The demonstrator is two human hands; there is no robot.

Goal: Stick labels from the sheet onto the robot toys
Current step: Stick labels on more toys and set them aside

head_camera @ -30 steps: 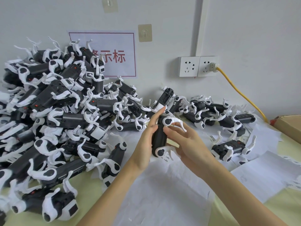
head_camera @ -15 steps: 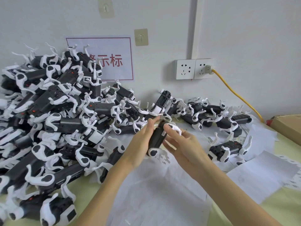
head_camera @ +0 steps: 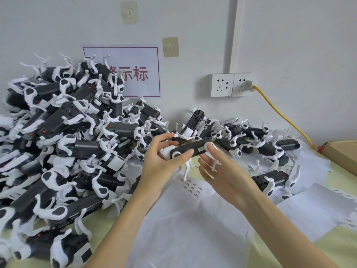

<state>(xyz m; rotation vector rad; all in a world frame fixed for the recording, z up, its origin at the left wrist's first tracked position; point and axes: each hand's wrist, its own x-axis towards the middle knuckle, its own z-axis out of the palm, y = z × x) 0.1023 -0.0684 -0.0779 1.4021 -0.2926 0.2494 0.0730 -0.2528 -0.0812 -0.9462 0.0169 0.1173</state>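
One black robot toy [head_camera: 190, 148] with white legs lies level in the air above the table's middle, and a small white label shows on its side. My left hand [head_camera: 161, 161] grips its left end, thumb in front and fingers behind. My right hand [head_camera: 222, 171] is under its right end with fingers nearly straight, the fingertips at the white hip joint and one white leg between the fingers. Below both hands lies the label sheet [head_camera: 191, 187] with several small printed labels on white paper.
A big heap of robot toys [head_camera: 67, 142] fills the left side up to the wall. More robot toys [head_camera: 260, 144] lie at the right. A cardboard box [head_camera: 342, 151] sits far right. A yellow cable [head_camera: 280, 115] runs from the wall socket [head_camera: 231, 84]. Loose paper sheets [head_camera: 316, 209] cover the table.
The held toy has turned from upright to level. My right hand let go of its body and dropped beneath its right end, while my left hand took the left end.
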